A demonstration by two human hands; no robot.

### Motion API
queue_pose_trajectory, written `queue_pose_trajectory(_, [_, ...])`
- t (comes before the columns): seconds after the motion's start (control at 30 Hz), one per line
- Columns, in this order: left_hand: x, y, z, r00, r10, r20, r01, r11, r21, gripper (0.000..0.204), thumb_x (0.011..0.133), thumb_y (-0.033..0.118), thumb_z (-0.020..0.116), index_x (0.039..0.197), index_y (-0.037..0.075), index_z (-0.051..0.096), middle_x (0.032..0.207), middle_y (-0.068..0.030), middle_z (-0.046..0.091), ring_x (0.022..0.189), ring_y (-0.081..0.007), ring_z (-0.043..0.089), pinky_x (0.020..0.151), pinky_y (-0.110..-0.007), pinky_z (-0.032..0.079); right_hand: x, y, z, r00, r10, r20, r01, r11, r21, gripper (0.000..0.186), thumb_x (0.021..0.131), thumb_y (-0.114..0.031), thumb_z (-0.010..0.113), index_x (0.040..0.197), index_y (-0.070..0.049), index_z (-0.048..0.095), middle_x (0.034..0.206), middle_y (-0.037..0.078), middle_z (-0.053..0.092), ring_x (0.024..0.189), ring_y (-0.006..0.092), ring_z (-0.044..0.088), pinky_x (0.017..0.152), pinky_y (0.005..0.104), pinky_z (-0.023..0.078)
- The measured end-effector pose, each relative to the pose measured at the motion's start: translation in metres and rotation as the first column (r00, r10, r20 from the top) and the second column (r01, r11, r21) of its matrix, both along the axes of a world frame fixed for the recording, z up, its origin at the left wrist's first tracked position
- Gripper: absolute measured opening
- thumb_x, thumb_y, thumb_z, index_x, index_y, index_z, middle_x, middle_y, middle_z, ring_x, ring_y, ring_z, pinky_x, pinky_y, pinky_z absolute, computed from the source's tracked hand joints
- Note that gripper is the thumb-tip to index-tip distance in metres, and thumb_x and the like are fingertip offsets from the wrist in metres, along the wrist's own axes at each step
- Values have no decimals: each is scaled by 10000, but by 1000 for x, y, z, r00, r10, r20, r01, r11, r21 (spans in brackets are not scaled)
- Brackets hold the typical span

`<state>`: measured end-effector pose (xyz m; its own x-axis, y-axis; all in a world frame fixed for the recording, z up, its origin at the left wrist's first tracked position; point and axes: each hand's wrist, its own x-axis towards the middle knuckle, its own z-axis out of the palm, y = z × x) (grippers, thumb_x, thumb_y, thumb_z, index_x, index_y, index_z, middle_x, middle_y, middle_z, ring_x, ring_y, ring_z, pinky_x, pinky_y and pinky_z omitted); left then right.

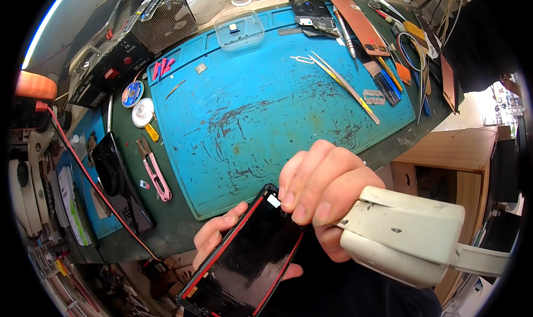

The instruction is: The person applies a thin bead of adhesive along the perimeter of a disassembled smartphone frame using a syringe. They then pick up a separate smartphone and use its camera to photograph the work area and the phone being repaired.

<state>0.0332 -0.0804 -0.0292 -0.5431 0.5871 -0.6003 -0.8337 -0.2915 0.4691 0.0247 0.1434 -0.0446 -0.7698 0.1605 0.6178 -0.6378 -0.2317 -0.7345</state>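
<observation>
My left hand (214, 240) holds a black phone frame (244, 267) from beneath, tilted near the bench's front edge. Fingers show along its left side and a fingertip on its right. Red strips line both long edges of the frame, and a small white patch (273, 200) sits near its top. My right hand (327, 189) is closed at the frame's upper right corner, fingertips pressed together there. Whether a small piece lies between those fingertips is hidden. A beige plastic housing (402, 234) covers the right wrist from view.
Beyond the hands lies a scuffed blue work mat (244, 122). Tweezers (344, 86) and a razor blade (373, 97) rest at its right, a clear tray (240, 31) at the back. Pink snips (154, 170), a solder spool (143, 111) and a dark phone (119, 178) lie left.
</observation>
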Motion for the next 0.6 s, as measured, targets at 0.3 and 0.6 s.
queue_pose_trajectory(0.3, [-4, -10, -6, 986, -45, -162, 36, 998, -61, 511, 958, 392, 636, 1351, 82, 533, 1500, -123, 497, 1397, -278, 462, 1184, -472, 359, 5, -8, 4, 998, -57, 26, 58, 998, -38, 167, 997, -234, 676, 1052, -100, 594, 985, 59, 608, 916, 195, 583, 741, 331, 526])
queue_pose_trajectory(0.6, [-18, -40, -41, 883, 33, -468, 3, 997, 75, 369, 1038, 307, 551, 1283, 32, 517, 1525, -216, 443, 1434, -358, 426, 1215, -559, 341, 5, -6, 3, 998, -65, -26, 64, 998, -27, 161, 992, -226, 682, 1041, -99, 596, 977, 58, 611, 910, 191, 585, 734, 330, 527])
